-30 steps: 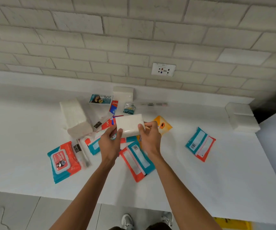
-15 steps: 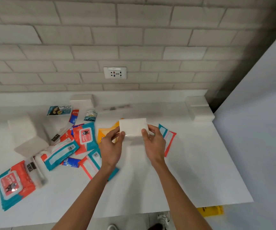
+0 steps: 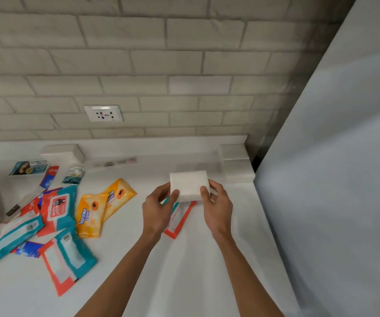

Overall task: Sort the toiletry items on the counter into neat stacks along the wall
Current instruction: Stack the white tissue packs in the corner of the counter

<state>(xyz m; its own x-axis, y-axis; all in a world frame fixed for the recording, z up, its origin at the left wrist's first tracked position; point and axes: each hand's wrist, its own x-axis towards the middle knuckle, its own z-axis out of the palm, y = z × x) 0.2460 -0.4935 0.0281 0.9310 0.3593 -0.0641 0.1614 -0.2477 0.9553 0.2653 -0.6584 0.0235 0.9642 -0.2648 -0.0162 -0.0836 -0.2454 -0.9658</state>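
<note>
Tissue pack [image 3: 189, 187] is travelling rightward, with left hand [image 3: 159, 209] and right hand [image 3: 218, 209] each pinching one short end, thumbs on the near face. Half a second ago it was hovering just beside the orange packets [image 3: 106, 207]; now it is hanging over the teal-and-red wipes packet [image 3: 179, 217], near the white stack [image 3: 235, 165] in the back corner of the counter [image 3: 184, 271]. Its long axis is running left to right, along the wall, with the broad face tilting upward.
</note>
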